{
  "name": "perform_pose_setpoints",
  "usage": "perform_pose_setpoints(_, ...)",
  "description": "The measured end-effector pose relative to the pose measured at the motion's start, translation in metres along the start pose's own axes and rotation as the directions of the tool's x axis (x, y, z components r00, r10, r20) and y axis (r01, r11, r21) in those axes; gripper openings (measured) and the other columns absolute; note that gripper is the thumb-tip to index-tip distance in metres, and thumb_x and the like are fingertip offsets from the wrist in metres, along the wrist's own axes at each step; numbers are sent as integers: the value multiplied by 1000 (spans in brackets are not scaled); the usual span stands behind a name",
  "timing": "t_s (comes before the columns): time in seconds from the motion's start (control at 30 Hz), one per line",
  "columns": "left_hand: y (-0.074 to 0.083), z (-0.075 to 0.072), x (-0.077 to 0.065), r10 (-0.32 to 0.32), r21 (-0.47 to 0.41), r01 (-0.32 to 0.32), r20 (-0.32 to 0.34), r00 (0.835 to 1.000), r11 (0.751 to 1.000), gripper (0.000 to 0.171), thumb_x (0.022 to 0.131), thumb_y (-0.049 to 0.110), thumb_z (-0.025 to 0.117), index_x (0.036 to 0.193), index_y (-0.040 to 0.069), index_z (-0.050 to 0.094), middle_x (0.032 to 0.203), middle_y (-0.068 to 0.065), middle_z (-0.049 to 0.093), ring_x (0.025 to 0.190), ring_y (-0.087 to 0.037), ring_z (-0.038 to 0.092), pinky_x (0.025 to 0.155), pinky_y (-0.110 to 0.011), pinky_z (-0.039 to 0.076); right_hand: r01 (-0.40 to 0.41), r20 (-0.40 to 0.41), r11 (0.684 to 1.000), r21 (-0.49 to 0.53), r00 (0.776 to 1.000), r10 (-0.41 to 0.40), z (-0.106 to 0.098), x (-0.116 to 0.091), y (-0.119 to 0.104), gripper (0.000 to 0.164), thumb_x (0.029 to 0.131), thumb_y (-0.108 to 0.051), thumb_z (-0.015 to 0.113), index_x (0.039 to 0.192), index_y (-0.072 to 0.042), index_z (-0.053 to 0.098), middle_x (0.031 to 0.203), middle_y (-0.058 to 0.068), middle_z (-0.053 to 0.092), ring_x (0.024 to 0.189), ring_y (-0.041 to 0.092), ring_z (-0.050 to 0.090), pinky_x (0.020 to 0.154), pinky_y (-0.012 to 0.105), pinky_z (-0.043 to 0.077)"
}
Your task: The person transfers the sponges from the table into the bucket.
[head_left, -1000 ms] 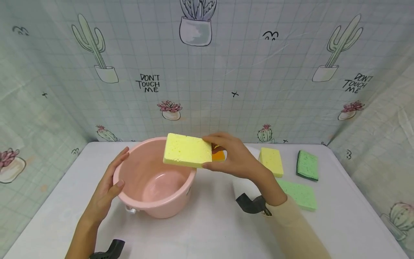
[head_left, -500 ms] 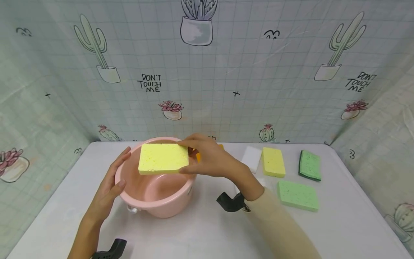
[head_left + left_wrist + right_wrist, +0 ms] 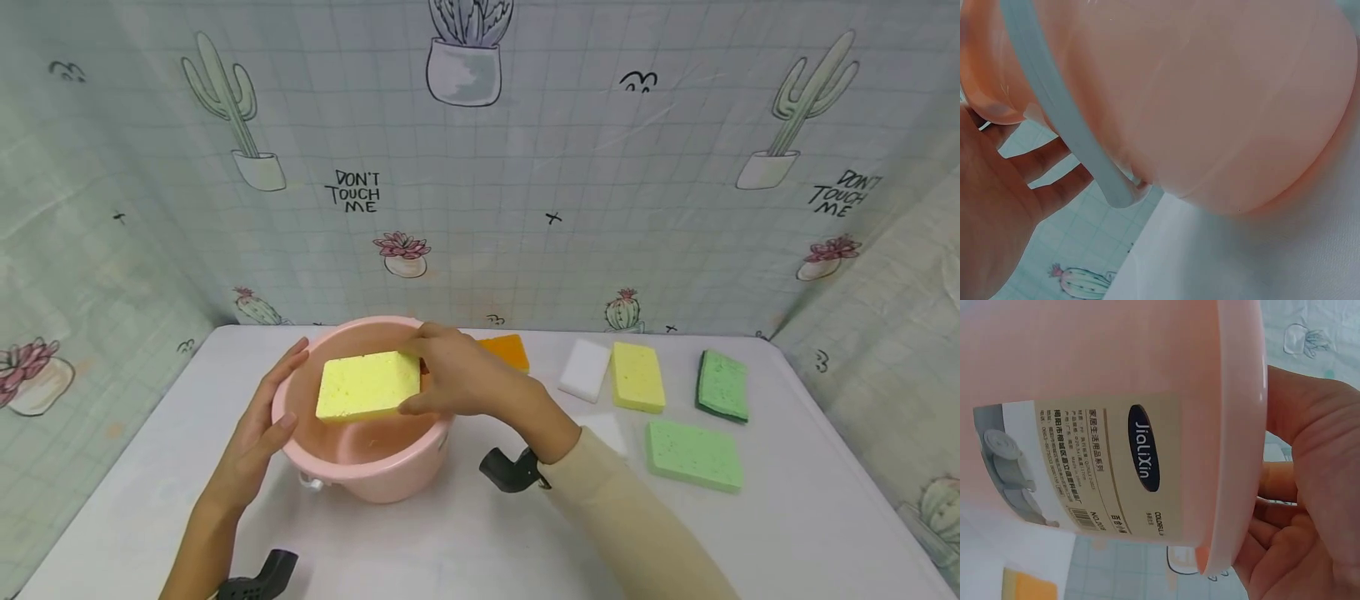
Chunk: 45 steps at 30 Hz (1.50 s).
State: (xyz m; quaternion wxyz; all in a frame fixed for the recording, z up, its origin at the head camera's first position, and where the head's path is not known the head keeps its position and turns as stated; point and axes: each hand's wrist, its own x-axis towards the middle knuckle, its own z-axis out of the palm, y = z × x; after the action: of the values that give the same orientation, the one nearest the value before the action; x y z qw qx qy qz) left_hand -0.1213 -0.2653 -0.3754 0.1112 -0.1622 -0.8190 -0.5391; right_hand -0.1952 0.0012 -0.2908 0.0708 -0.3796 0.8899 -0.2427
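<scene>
My right hand pinches a thick yellow sponge by its right end, thumb on the near side. The sponge is tilted inside the mouth of a pink bucket, below the far rim level in the head view. In the right wrist view the bucket's labelled wall hides the sponge, and the hand reaches over the rim. My left hand rests against the bucket's left side, fingers fairly straight along the rim. The left wrist view shows those fingers beside the bucket's pale handle.
Right of the bucket lie an orange sponge, a white sponge, another yellow sponge, a green sponge with a dark underside and a light green sponge. Another white piece shows partly behind the right forearm. A printed cloth backs the table.
My right hand has carried the yellow sponge left and down, from above the bucket's right rim into its mouth. The left hand has stayed at the bucket's side.
</scene>
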Motion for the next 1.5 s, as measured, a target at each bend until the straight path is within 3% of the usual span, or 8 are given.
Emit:
perform_pose_setpoints(0.13, 0, 0, 1, -1, -14, 1, 1, 1000, 1000, 63, 91, 15, 43, 152, 16, 26, 158, 2, 15, 143, -18, 14, 110, -45, 20, -1, 7, 1000, -31, 1000, 1, 2, 3, -2, 40, 74, -34, 80, 103, -13, 61, 108, -1, 53, 91, 12, 49, 73, 20, 44)
perform_pose_setpoints(0.33, -1, 0, 1, -23, -6, 23, -6, 1000, 1000, 64, 90, 16, 44, 152, 18, 26, 158, 4, 16, 143, -17, 15, 105, -64, 20, 26, 28, 999, 25, 999, -27, 9, 10, -6, 45, 73, -30, 82, 109, -15, 60, 97, -4, 54, 82, 11, 50, 69, 20, 44)
perform_pose_setpoints(0.5, -1, 0, 0, -13, 15, 13, -5, 1000, 1000, 64, 90, 16, 44, 152, 17, 26, 158, 3, 16, 143, -18, 16, 107, -50, 27, 16, 13, 1000, 25, 1000, -16, 15, 15, -8, 52, 72, -30, 83, 116, -16, 60, 108, -5, 55, 85, 9, 51, 75, 18, 44)
perform_pose_setpoints(0.67, -1, 1, 1, -11, 13, 11, -10, 1000, 1000, 64, 90, 16, 44, 151, 17, 26, 158, 3, 16, 143, -18, 16, 107, -57, 23, 29, -10, 999, -19, 1000, -29, 18, 16, -8, 58, 72, -31, 83, 122, -15, 59, 118, -5, 56, 91, 9, 51, 82, 18, 44)
perform_pose_setpoints(0.83, -1, 1, 1, -18, 23, 18, -16, 1000, 1000, 63, 91, 16, 44, 151, 19, 27, 158, 4, 16, 143, -17, 16, 109, -51, 24, 32, -17, 998, -48, 999, -32, 18, 16, -8, 62, 73, -31, 82, 127, -14, 57, 128, -2, 54, 99, 10, 51, 89, 20, 44)
perform_pose_setpoints(1.07, 0, 2, 0, -34, 20, 35, -23, 999, 999, 63, 91, 17, 44, 152, 19, 26, 158, 5, 16, 143, -16, 16, 102, -67, 21, 22, 0, 998, -66, 1000, -22, 19, 15, -9, 68, 75, -30, 81, 135, -13, 52, 137, 0, 49, 112, 13, 50, 98, 25, 41)
perform_pose_setpoints(1.3, 2, 4, -1, -22, 55, 24, -34, 999, 998, 66, 90, 16, 47, 152, 20, 25, 158, 5, 17, 143, -18, 18, 102, -55, 31, -2, 54, 993, -114, 999, 8, 16, 14, -11, 64, 80, -34, 77, 134, -11, 52, 142, 2, 45, 117, 14, 49, 100, 26, 39)
perform_pose_setpoints(1.5, 3, 5, 0, -35, 23, 36, -43, 998, 999, 66, 89, 15, 48, 151, 21, 27, 158, 7, 17, 143, -16, 18, 101, -65, 26, -82, 97, 994, -78, 991, 89, 13, 12, -15, 61, 85, -36, 71, 137, -10, 53, 142, 5, 45, 126, 18, 44, 102, 28, 38)
